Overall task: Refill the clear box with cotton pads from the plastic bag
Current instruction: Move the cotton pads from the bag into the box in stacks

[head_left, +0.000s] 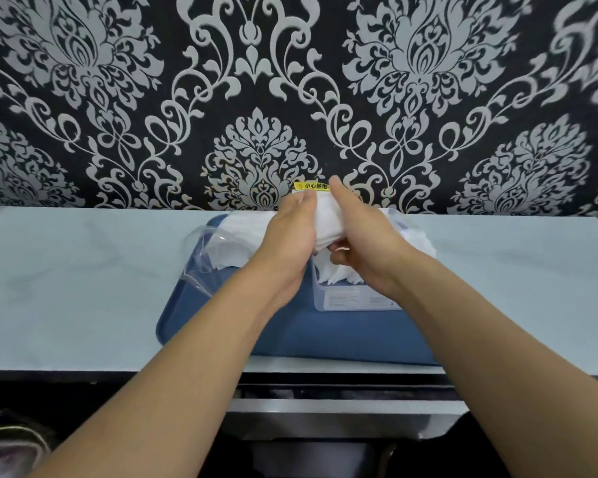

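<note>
A stack of white cotton pads (327, 220) is held between both hands above the clear box (353, 300). My left hand (290, 232) grips the stack from the left and my right hand (363, 232) grips it from the right, thumb curled underneath. The clear box stands on the right half of a blue tray (290, 334) and holds upright white pads (335, 274). The plastic bag (221, 250) with more white pads lies on the tray to the left of the box, its opening towards me.
The tray sits on a pale counter (83, 288) against a black-and-silver patterned wall (290, 98). A yellow warning sticker (313, 186) is on the wall behind my hands. A partly open drawer (325, 408) is below the counter's front edge.
</note>
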